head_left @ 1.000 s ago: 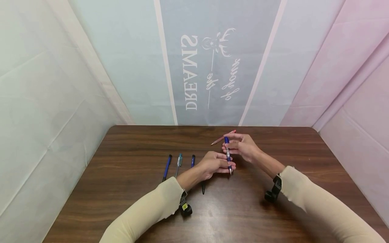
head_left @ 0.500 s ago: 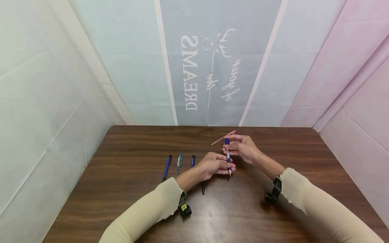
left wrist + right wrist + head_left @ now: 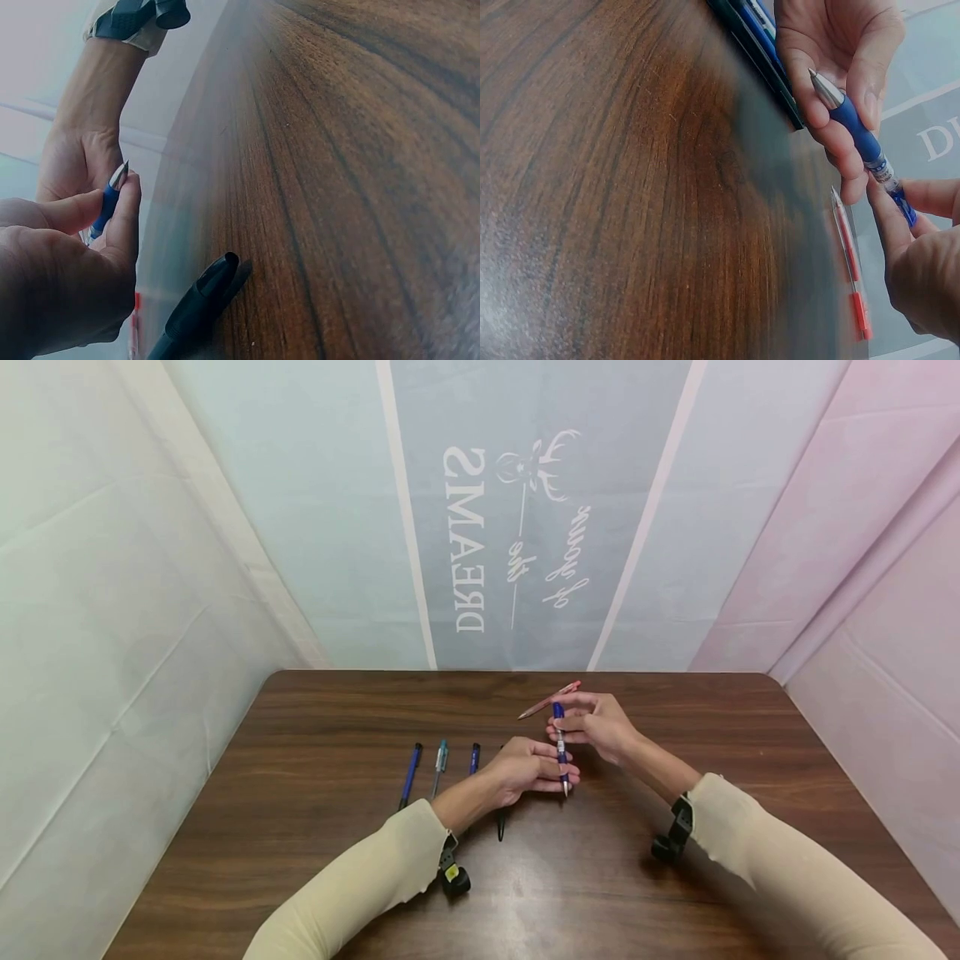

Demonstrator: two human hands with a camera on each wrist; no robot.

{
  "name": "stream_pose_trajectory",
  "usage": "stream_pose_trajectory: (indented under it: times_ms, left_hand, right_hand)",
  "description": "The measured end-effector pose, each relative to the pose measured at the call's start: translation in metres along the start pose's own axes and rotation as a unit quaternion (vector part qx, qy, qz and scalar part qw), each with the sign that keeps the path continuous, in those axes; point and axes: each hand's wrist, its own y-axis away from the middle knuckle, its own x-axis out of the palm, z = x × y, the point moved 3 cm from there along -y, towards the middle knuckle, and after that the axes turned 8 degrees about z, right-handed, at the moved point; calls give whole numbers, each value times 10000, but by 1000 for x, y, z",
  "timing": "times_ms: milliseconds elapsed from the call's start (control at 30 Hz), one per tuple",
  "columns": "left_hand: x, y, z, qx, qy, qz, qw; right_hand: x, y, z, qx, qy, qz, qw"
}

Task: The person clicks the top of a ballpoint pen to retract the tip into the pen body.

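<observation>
Both hands hold one blue pen (image 3: 561,747) above the table, its metal tip pointing toward the person. My left hand (image 3: 521,771) pinches the blue grip near the tip between thumb and fingers. At the other end, my right hand (image 3: 596,725) pinches the blue top. In the right wrist view the pen (image 3: 859,133) shows a silver cone tip, a blue grip and a clear section. The left wrist view shows its tip (image 3: 120,174) poking out past the left fingers. Behind the right hand a clear red pen (image 3: 549,700) lies slantwise on the table.
Left of the hands lie a blue pen with a black end (image 3: 411,775), a clear teal-topped pen (image 3: 441,758) and another blue pen (image 3: 475,758). A black capped pen (image 3: 202,296) lies partly under the left hand. Cloth walls border the wooden table (image 3: 315,727).
The held pen has shifted very slightly toward the person, still in both hands. The other pens have stayed in place.
</observation>
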Motion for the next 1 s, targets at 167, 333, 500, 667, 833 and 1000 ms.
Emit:
stream_pose_trajectory:
  times_ms: [167, 333, 500, 667, 833, 1000]
  left_hand:
    - [0, 1, -2, 0, -30, 54, 10000]
    - [0, 2, -1, -29, -29, 111, 9999]
    - [-1, 1, -1, -24, -39, 129, 9999]
    - [-2, 3, -1, -8, -44, 139, 9999]
    - [-4, 5, -1, -34, -114, 159, 9998]
    - [-7, 8, -2, -72, -209, 177, 9996]
  right_hand:
    - [2, -1, 1, -24, 8, -25, 10000]
    - [3, -1, 2, -51, 55, -32, 10000]
    - [4, -1, 2, -18, 59, -25, 10000]
    - [5, 0, 1, 8, 81, -5, 10000]
    - [7, 1, 1, 36, 69, -9, 10000]
    - [10, 1, 1, 35, 34, 16, 10000]
